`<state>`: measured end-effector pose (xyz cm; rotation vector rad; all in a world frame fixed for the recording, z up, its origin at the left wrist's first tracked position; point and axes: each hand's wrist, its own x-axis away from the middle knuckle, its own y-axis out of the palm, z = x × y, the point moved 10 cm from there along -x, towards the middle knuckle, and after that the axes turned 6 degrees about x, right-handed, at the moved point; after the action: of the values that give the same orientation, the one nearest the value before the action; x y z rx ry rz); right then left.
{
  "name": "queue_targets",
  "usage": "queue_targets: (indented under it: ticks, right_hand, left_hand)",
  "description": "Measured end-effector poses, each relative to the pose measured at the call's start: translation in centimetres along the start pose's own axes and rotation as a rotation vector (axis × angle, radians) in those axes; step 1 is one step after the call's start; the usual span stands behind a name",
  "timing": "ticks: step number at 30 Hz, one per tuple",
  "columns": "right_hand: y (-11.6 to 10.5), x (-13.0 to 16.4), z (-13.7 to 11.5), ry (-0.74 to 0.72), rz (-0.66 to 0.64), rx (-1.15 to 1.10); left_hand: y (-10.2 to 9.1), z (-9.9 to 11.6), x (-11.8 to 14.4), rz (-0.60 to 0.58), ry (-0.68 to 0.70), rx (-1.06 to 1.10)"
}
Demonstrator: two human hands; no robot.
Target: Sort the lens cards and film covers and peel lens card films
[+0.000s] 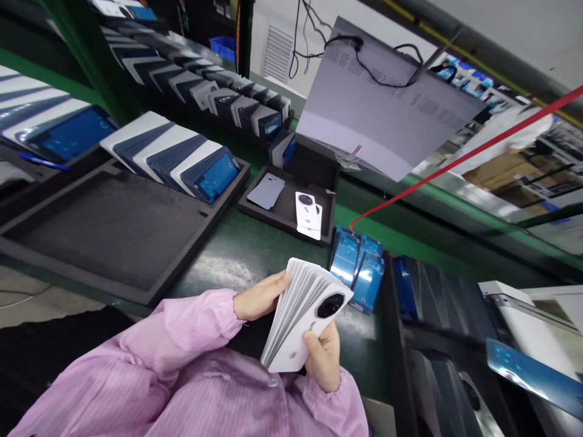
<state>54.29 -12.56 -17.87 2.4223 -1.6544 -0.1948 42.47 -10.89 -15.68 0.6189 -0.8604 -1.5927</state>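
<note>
A fanned stack of white phone back covers [303, 340], with a dark round camera area on the front one, is held tilted before my chest. My left hand [260, 296] closes on the stack's left side near the top, its thumb and fingers partly hidden. Lower on the right, my right hand [324, 355] grips the stack, thumb lying on the front cover. Just behind the stack, blue film-covered panels [368, 280] lie in small piles on the green bench [214, 267].
A shallow black foam tray [285, 220] holds white covers [306, 209] and grey panels [265, 191]. At left, a larger black tray [136, 243] carries rows of covers [168, 152]. A red strap [455, 162] slants above the bench, near a grey metal panel [382, 97]. More trays stand at right.
</note>
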Motion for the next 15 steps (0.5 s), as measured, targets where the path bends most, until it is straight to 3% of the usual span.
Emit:
queue_targets:
  ticks: [9, 15]
  right_hand:
    - [-0.9, 0.2, 0.6, -0.05, 0.031, 0.071]
    - [-2.2, 0.6, 0.1, -0.155, 0.091, 0.189]
  left_hand:
    - [-2.5, 2.1, 1.8, 0.393, 0.386, -0.085]
    - [-1.8, 2.7, 1.7, 0.395, 0.372, -0.285]
